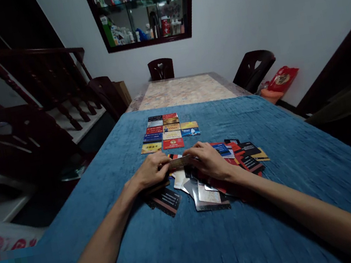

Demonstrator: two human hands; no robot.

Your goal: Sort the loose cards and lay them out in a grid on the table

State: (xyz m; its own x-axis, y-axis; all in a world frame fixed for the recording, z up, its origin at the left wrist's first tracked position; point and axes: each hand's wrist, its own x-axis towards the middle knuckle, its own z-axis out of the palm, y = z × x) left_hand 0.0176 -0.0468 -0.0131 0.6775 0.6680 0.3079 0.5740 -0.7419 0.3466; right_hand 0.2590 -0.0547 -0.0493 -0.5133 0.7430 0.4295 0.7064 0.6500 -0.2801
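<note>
Between my two hands is a tan card (178, 163), tilted and pinched at its ends. My left hand (152, 169) has its fingers closed on the left end. My right hand (207, 160) grips the right end, above a loose pile of mixed cards (210, 194). Dark cards (166, 201) lie below my left hand. Beyond the hands, several cards are laid face up in neat rows, among them a yellow card (151, 147), a red card (173, 143) and a blue card (191, 132). My hands hide part of the pile.
A blue cloth (115, 155) covers the near part of the table, with a patterned tabletop (185, 90) beyond it. Dark wooden chairs (254, 66) stand around. A red bag (283, 79) is at the right by the wall. A stair railing (31, 52) runs along the left.
</note>
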